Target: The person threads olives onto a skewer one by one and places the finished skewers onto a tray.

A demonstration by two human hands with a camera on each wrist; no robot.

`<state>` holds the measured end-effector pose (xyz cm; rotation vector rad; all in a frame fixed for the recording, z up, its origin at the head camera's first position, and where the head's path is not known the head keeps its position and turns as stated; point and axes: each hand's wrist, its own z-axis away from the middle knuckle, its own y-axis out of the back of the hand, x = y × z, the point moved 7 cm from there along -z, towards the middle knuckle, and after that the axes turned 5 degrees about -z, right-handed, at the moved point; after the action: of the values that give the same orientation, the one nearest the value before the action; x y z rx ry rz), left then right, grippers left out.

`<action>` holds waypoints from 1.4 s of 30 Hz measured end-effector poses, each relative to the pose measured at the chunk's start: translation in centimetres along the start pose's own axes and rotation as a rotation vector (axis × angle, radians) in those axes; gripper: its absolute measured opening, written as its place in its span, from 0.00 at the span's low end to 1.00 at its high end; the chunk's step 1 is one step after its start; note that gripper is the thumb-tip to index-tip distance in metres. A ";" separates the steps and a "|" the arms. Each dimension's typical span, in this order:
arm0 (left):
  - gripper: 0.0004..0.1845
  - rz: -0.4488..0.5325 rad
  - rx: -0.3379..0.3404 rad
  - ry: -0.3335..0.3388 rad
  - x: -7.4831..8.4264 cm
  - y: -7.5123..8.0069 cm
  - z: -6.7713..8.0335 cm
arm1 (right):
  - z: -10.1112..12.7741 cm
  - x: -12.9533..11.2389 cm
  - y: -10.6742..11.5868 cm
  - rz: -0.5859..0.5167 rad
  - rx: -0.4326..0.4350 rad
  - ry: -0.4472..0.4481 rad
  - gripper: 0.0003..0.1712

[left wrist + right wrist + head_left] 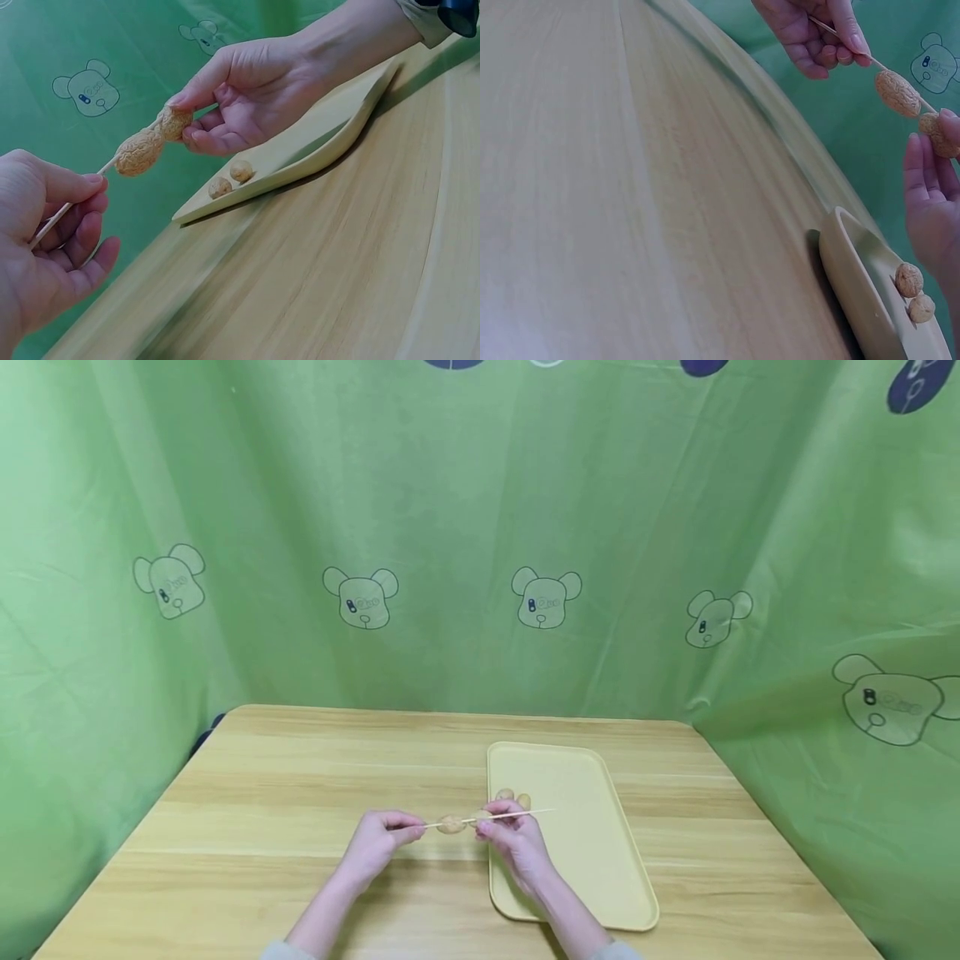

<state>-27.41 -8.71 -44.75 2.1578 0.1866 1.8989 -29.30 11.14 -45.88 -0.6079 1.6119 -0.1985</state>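
Clock directions refer to the head view, 12 o'clock being the far edge. The thin, pale, straight wooden skewer [536, 812] is held raised above the wood-grained, light-brown surface [315, 777], running from 9 o'clock to just above 3 o'clock.

Left hand [384, 842]: located at the skewer's 9 o'clock end. Grip state – thumb and index finger pinch the skewer; the remaining fingers are loosely bent.

Right hand [517, 843]: located at 3 o'clock from the left hand, above the 9 o'clock edge of the pale-yellow, rectangular, raised-rim tray [637, 852]. Grip state – thumb and fingers pinch the tan, wrinkled, rounded ball [177, 124]. Whether the skewer pierces this ball or passes alongside it cannot be told.

The tan, wrinkled, elongated piece [451, 824] is on the skewer between the hands; the skewer emerges from both of its ends. The skewer's bare far end extends past the right hand, over the tray.

Two small, tan, wrinkled, round balls [241, 171] lie in the tray, side by side, toward its 10 o'clock corner. The green fabric curtain [457, 485], printed with outlined bear heads, stands beyond the surface at 9, 12 and 3 o'clock.
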 end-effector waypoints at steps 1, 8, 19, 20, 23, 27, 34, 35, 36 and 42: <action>0.10 0.002 -0.002 -0.004 0.1 0.0 0.0 | 0.0 0.0 0.0 0.006 -0.005 -0.002 0.14; 0.09 -0.003 0.021 -0.021 0.3 0.1 0.2 | -0.2 0.2 -0.1 0.057 -0.028 -0.048 0.12; 0.06 -0.011 0.049 -0.035 0.3 0.2 -0.1 | 0.0 0.2 0.0 0.071 -0.100 -0.078 0.15; 0.07 -0.011 0.049 -0.035 0.3 0.3 -0.1 | 0.0 0.1 0.1 0.071 -0.109 -0.077 0.15; 0.07 -0.015 0.055 -0.028 0.2 0.5 0.0 | 0.1 -0.2 0.4 0.079 -0.120 -0.064 0.16; 0.08 -0.017 0.074 -0.019 0.1 1.0 0.0 | 0.0 -0.7 1.0 0.106 -0.093 -0.044 0.16; 0.08 0.006 0.083 0.004 -0.3 1.5 -0.1 | -0.1 -1.6 2.3 0.155 -0.047 -0.008 0.21; 0.08 0.008 0.083 0.006 -0.3 1.5 -0.1 | -0.1 -1.8 2.6 0.166 -0.043 -0.003 0.20; 0.08 0.011 0.084 0.009 -0.3 1.6 -0.1 | -0.1 -2.0 2.8 0.183 -0.037 0.007 0.18; 0.08 0.016 0.105 0.027 -0.6 2.2 -0.2 | -0.8 -3.2 4.5 0.311 0.025 0.049 0.20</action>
<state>-27.83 -10.92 -44.69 2.2074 0.2808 1.9693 -31.17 16.36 -45.06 -0.3286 1.7253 -0.0028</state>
